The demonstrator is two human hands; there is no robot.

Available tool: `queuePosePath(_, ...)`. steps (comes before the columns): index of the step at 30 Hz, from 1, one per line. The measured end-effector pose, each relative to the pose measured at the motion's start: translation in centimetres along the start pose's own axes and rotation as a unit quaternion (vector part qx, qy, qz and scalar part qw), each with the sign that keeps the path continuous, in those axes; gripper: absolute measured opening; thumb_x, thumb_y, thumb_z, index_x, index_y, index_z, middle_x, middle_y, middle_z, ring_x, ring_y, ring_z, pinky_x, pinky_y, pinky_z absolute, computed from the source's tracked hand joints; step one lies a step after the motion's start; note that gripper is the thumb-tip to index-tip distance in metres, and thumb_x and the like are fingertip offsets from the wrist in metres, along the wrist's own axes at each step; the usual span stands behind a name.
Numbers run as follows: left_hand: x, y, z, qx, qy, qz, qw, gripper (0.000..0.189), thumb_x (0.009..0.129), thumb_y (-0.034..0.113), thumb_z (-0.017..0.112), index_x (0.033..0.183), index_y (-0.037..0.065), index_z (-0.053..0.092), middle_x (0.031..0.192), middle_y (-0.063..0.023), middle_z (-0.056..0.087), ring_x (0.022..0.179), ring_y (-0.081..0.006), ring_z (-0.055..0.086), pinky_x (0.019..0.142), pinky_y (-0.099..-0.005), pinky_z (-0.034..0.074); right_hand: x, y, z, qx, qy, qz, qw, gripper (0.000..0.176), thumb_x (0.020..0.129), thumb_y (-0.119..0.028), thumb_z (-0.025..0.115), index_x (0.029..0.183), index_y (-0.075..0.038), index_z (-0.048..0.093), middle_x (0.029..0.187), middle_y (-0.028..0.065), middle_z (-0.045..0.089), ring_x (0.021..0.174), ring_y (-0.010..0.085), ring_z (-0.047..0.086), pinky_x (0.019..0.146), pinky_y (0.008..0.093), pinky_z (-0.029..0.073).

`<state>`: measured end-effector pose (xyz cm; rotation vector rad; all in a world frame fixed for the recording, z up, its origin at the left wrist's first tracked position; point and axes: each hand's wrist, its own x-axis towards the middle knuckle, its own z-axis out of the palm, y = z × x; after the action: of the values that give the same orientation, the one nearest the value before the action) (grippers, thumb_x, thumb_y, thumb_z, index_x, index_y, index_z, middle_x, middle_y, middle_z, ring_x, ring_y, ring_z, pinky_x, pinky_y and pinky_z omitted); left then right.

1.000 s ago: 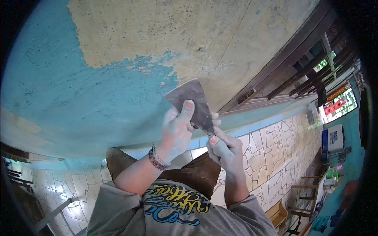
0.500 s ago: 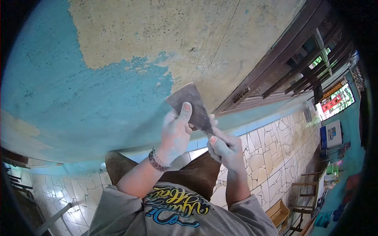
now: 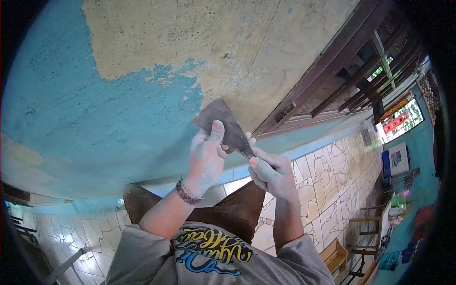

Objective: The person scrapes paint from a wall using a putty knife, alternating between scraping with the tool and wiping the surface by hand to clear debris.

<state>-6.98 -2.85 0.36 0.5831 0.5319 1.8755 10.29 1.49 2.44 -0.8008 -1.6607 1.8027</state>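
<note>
A wide, dark scraper is held in both hands, its broad edge close to the wall where blue paint meets bare plaster. My left hand grips the blade, thumb flat on its face and fingers behind it. Around the narrow handle end, mostly hidden in the grip, my right hand is closed with its thumb on top. Pale dust coats both hands. The wall carries blue paint on the left and a large patch of bare beige plaster above.
A dark wooden window frame borders the plaster on the right. Below lies a floor of irregular pale tiles. A wooden shelf box and a table with items stand at the lower right. A grey bar slants at lower left.
Both hands and the scraper have shifted slightly left in view, and the wall has shifted left too. The grip on the scraper is unchanged.
</note>
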Motion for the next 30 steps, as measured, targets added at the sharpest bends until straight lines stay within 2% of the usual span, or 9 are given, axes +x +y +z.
queuePosePath(3, -0.3, -0.8, 0.3, -0.046, 0.035, 0.003, 0.998, 0.035, 0.098, 0.038, 0.049, 0.106, 0.005, 0.055, 0.095, -0.0089, 0.066, 0.091, -0.0243, 0.066, 0.086, -0.0429, 0.053, -0.1, -0.4, 0.0, -0.013, -0.002, 0.004, 1.000, 0.036, 0.094, -0.012, 0.061, 0.129, -0.006, 0.058, 0.066, -0.0035, 0.051, 0.053, 0.0029, 0.039, 0.046, 0.0196, 0.030)
queuePosePath(10, 0.1, -1.3, -0.3, -0.059, 0.023, -0.012, 0.998, 0.037, 0.096, 0.040, 0.053, 0.107, 0.004, 0.054, 0.096, -0.0111, 0.066, 0.090, -0.0247, 0.067, 0.081, -0.0407, 0.055, 0.5, -1.7, -0.6, -0.050, -0.016, 0.016, 0.998, 0.035, 0.093, -0.015, 0.063, 0.128, -0.007, 0.059, 0.067, -0.0043, 0.052, 0.056, 0.0026, 0.040, 0.049, 0.0201, 0.033)
queuePosePath(15, -0.2, -0.5, -0.4, -0.035, 0.068, -0.037, 0.996, 0.038, 0.096, 0.042, 0.052, 0.106, 0.005, 0.055, 0.095, -0.0127, 0.066, 0.090, -0.0266, 0.066, 0.081, -0.0420, 0.053, 0.8, -3.7, -0.5, -0.108, -0.035, 0.079, 0.990, 0.034, 0.093, -0.017, 0.062, 0.126, -0.008, 0.061, 0.067, -0.0051, 0.052, 0.059, 0.0030, 0.042, 0.051, 0.0205, 0.036)
queuePosePath(18, -0.3, -1.5, -0.9, -0.045, 0.044, -0.006, 0.998, 0.038, 0.096, 0.042, 0.052, 0.106, 0.006, 0.055, 0.095, -0.0121, 0.066, 0.090, -0.0259, 0.066, 0.079, -0.0408, 0.052, 0.2, -2.8, -0.3, -0.136, -0.031, 0.018, 0.990, 0.034, 0.094, -0.019, 0.061, 0.127, -0.008, 0.061, 0.068, -0.0044, 0.054, 0.059, 0.0029, 0.043, 0.052, 0.0207, 0.037)
queuePosePath(21, -0.7, -1.8, -0.3, -0.068, 0.071, -0.041, 0.994, 0.039, 0.096, 0.043, 0.051, 0.107, 0.006, 0.055, 0.095, -0.0112, 0.066, 0.090, -0.0255, 0.065, 0.077, -0.0397, 0.052, 0.4, -3.3, -1.4, -0.116, -0.052, 0.057, 0.990, 0.034, 0.094, -0.019, 0.060, 0.127, -0.008, 0.060, 0.068, -0.0037, 0.055, 0.059, 0.0025, 0.044, 0.053, 0.0209, 0.038)
queuePosePath(24, -1.1, 0.1, -1.6, -0.067, 0.052, 0.037, 0.996, 0.039, 0.097, 0.044, 0.050, 0.107, 0.007, 0.055, 0.096, -0.0109, 0.066, 0.089, -0.0250, 0.065, 0.078, -0.0394, 0.052, 1.4, -4.2, 1.1, -0.177, -0.070, -0.026, 0.981, 0.035, 0.094, -0.018, 0.060, 0.127, -0.007, 0.060, 0.068, -0.0036, 0.055, 0.060, 0.0030, 0.045, 0.054, 0.0215, 0.039)
queuePosePath(25, -0.9, 0.1, -1.6, -0.063, 0.049, 0.019, 0.997, 0.038, 0.097, 0.043, 0.049, 0.107, 0.007, 0.055, 0.096, -0.0107, 0.066, 0.089, -0.0247, 0.065, 0.078, -0.0395, 0.052, 1.5, -4.3, 1.4, -0.187, -0.072, -0.041, 0.979, 0.035, 0.094, -0.018, 0.060, 0.127, -0.007, 0.060, 0.068, -0.0036, 0.055, 0.060, 0.0033, 0.045, 0.054, 0.0216, 0.039)
queuePosePath(27, -1.6, -0.3, -1.9, -0.056, 0.052, -0.023, 0.997, 0.037, 0.098, 0.043, 0.048, 0.107, 0.008, 0.056, 0.096, -0.0103, 0.066, 0.089, -0.0241, 0.065, 0.078, -0.0397, 0.052, 0.4, -3.9, 1.2, -0.173, -0.074, -0.023, 0.982, 0.035, 0.095, -0.018, 0.059, 0.127, -0.006, 0.059, 0.069, -0.0035, 0.055, 0.061, 0.0040, 0.045, 0.055, 0.0215, 0.040)
queuePosePath(30, -1.6, -1.5, -0.8, -0.066, 0.104, -0.077, 0.989, 0.036, 0.098, 0.042, 0.048, 0.108, 0.008, 0.055, 0.096, -0.0102, 0.066, 0.091, -0.0240, 0.065, 0.078, -0.0395, 0.052, -0.1, -3.5, -0.5, -0.130, -0.046, 0.096, 0.986, 0.035, 0.095, -0.019, 0.060, 0.127, -0.006, 0.059, 0.069, -0.0040, 0.053, 0.062, 0.0046, 0.044, 0.055, 0.0214, 0.040)
